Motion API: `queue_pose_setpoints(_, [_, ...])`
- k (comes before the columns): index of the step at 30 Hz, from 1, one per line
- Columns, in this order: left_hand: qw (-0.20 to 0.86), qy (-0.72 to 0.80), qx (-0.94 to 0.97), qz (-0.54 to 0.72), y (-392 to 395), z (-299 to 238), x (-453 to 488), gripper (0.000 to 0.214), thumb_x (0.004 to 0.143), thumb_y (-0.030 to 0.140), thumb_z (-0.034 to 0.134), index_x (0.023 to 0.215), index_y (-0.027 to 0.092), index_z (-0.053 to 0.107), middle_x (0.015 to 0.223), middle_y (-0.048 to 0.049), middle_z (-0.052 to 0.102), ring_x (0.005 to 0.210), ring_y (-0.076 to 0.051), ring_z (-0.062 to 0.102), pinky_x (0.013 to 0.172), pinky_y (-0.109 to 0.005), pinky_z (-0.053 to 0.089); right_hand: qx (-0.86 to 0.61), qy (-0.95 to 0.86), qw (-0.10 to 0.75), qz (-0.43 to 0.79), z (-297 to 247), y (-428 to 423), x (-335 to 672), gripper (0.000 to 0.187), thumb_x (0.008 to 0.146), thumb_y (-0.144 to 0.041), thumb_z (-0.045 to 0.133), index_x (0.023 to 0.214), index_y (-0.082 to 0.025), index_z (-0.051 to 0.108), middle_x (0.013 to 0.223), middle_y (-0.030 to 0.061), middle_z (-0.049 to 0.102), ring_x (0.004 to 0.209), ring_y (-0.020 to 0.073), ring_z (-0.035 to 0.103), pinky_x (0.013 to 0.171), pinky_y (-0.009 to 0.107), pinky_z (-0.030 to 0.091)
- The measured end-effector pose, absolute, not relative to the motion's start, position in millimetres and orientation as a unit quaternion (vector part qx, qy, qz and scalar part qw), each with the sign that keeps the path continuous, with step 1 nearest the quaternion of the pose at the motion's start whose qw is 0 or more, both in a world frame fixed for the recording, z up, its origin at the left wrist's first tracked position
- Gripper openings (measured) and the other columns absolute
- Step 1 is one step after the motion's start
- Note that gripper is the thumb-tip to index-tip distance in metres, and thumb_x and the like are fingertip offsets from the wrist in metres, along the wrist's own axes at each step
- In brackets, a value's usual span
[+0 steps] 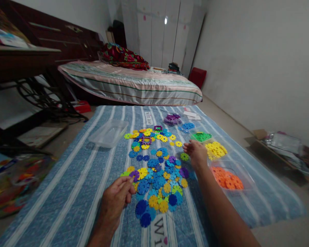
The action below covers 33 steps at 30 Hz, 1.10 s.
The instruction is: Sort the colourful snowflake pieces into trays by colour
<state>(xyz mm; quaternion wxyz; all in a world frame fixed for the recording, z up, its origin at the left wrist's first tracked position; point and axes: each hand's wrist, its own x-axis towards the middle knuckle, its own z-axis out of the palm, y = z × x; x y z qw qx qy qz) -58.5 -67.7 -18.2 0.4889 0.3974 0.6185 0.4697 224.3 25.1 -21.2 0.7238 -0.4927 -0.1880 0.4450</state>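
Plastic notched discs (157, 171) in mixed colours lie heaped mid-way along the blue striped blanket (67, 178) on the floor. Your left hand (117, 200), near side, is narrowed to a pinch on a purple disc (134, 175) at the heap's near-left edge. Your right hand (196, 155) is farther out, knuckles up, fingers curled down just beside a lone green disc (184, 156); can't tell if it holds anything. Single-colour piles sit right of it: purple pile (172, 119), blue pile (186, 126), green pile (201, 136), yellow pile (215, 150), orange pile (227, 180). A clear tub (109, 133) sits far left, apart.

Risks, my read: your right forearm runs between the heap and the orange pile, so a sideways drag could sweep discs across and mix colours. Notches may snag, so the pinch could lift a neighbour too. Dim light makes blue and purple look alike.

Writing: "With love" (148, 117) on a far white stripe; a cut-off "Wi" (159, 231) at the near edge.
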Motion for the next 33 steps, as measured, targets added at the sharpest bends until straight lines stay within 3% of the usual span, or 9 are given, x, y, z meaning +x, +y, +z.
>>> queue_pose_setpoints(4, [0.49,0.626,0.389,0.466,-67,-17,-57,0.038,0.064,0.049,0.069,0.079,0.016,0.06,0.052,0.0025,0.058,0.038,-0.008,0.04,0.038,-0.019,0.026,-0.53,-0.284,0.692,0.399,-27,-2,215,0.034,0.06,-0.044,0.078,0.073,-0.016,0.064,0.058,0.0018,0.067,0.047,0.0137,0.06,0.045,0.023,0.047])
queue_pose_setpoints(15, [0.485,0.626,0.396,0.465,-69,-15,-53,0.035,0.063,0.047,0.067,0.077,0.016,0.06,0.052,0.0025,0.057,0.038,-0.007,0.041,0.038,-0.018,0.026,-0.604,-0.432,0.573,0.347,-46,-50,212,0.033,0.072,-0.051,0.069,0.076,-0.018,0.07,0.063,0.0018,0.067,0.057,0.0159,0.061,0.055,0.028,0.049])
queue_pose_setpoints(33, [0.491,0.617,0.39,0.476,-71,-15,-52,0.036,0.067,0.05,0.068,0.077,0.017,0.06,0.053,0.004,0.057,0.037,-0.007,0.04,0.037,-0.018,0.026,-0.565,-0.644,0.481,0.186,-54,-58,194,0.023,0.087,-0.037,0.053,0.084,-0.022,0.07,0.077,0.0036,0.068,0.069,0.0184,0.061,0.068,0.031,0.048])
